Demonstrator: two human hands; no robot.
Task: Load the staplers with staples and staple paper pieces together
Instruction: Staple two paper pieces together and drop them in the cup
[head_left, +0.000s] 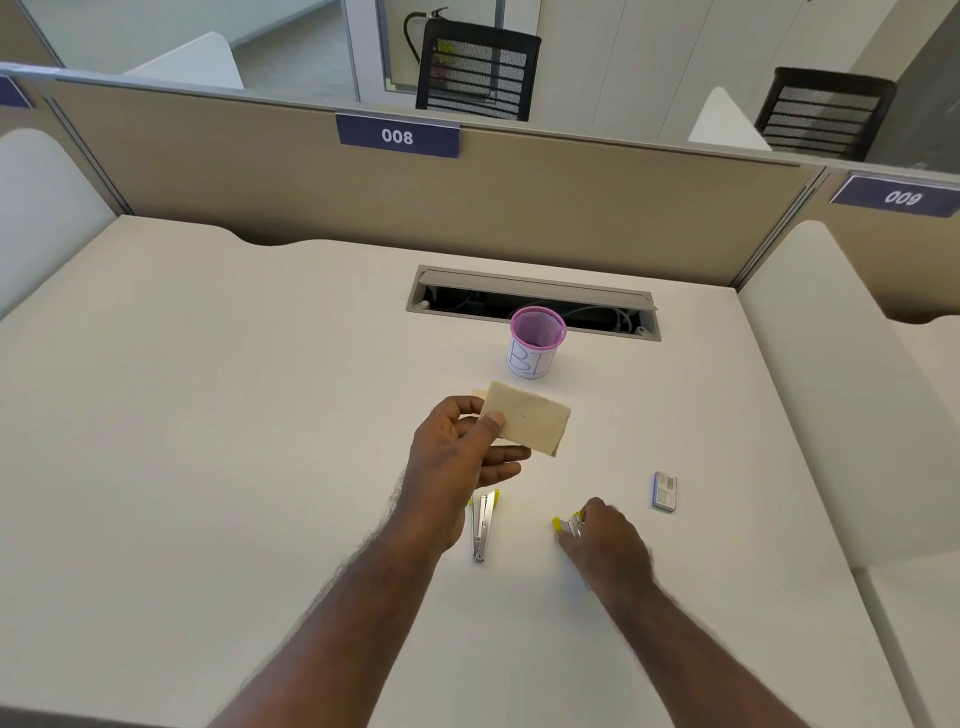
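Paper pieces (525, 423): left grip (462, 452) pinching | stapler (570, 526): right grip (605, 545) grasping | tags: 008 (397, 136), 009 (896, 197)

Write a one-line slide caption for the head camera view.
Left hand lifts tan paper pieces while right hand grips a yellow stapler; second stapler lies open on the desk.

Pale desk (208, 415). Far centre: pink mesh cup (536, 341) before an open cable hatch (532, 301). Near centre: opened stapler (483, 525). Right: small staple box (665, 491). Second stapler (569, 525) between.
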